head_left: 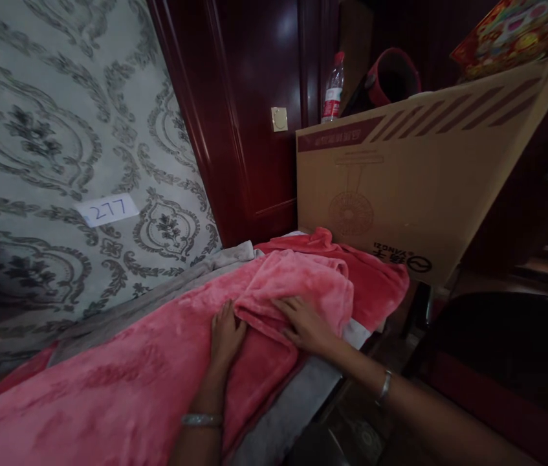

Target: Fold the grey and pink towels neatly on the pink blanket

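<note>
A pink plush blanket (pixel 157 349) lies spread over a grey surface, its far end folded back on itself in creases. My left hand (pixel 226 333) is at the near corner of that fold, fingers bent and thumb close in against the fabric. Over the folded layer rests my right hand (pixel 308 325), its fingers stretched out and the thumb apart, palm down on the cloth. Beyond the fold, a deeper red part of the cloth (pixel 383 291) hangs toward the right edge. Silver bracelets show on both wrists.
A large cardboard box (pixel 419 168) stands behind the blanket at the right. Behind its top edge is a plastic bottle (pixel 333 94) with a red cap. Patterned wallpaper with a paper label (pixel 107 210) is at the left. A dark chair (pixel 501 336) stands at the lower right.
</note>
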`<action>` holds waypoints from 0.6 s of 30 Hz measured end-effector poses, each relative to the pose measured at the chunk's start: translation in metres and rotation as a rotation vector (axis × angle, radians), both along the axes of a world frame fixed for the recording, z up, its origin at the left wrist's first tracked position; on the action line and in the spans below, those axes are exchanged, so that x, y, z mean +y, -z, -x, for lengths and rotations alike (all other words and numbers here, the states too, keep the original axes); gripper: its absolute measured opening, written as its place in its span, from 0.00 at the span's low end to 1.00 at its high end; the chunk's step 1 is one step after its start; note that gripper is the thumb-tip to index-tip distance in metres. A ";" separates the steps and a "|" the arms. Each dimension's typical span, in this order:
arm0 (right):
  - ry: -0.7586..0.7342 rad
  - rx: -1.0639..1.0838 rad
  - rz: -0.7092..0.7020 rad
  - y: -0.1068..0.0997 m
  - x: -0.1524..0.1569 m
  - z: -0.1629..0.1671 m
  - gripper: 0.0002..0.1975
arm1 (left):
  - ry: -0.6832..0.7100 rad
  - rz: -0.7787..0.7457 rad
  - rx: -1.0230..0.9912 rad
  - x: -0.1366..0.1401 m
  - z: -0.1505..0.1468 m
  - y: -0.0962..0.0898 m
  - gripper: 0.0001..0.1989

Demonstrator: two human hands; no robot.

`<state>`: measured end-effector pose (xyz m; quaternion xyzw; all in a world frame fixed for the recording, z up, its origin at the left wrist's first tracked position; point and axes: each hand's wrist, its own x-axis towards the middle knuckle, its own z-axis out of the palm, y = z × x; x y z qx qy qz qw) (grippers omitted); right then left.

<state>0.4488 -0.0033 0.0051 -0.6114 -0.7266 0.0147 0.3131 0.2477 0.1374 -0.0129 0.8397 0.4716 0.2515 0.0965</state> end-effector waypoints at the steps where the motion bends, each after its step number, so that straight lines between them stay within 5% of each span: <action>1: 0.032 -0.026 0.023 0.005 -0.007 -0.010 0.34 | -0.005 0.011 0.029 -0.001 -0.001 -0.001 0.28; 10: 0.413 -0.158 0.118 0.033 -0.072 -0.069 0.46 | -0.021 0.032 0.157 -0.007 -0.004 -0.010 0.29; 14: 0.408 -0.143 0.108 0.028 -0.077 -0.076 0.32 | -0.024 0.029 0.181 -0.007 -0.003 -0.012 0.28; 18: 0.496 0.143 0.063 -0.023 -0.049 -0.101 0.13 | -0.024 0.043 0.215 -0.009 -0.004 -0.016 0.28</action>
